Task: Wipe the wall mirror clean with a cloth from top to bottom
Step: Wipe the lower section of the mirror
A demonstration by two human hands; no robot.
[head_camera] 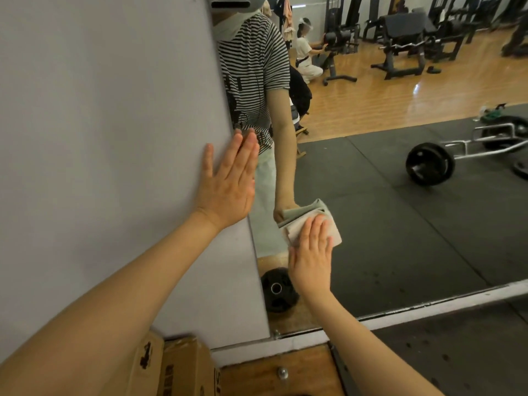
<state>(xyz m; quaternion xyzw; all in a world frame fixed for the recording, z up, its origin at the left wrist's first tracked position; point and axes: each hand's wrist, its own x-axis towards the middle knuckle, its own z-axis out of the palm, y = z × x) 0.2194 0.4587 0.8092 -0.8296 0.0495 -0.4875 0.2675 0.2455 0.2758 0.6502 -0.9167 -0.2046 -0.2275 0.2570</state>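
Gym wall with mirror. My right hand, fingers straight, presses the folded cloth flat near the mirror's lower left corner; my left hand rests open-palmed across its left edge. Remaining glass lies below the cloth.

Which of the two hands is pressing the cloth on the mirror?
The right hand, low on the mirror, presses the folded cloth under flat fingers. The left hand lies bare and flat on the grey wall at the mirror's edge.
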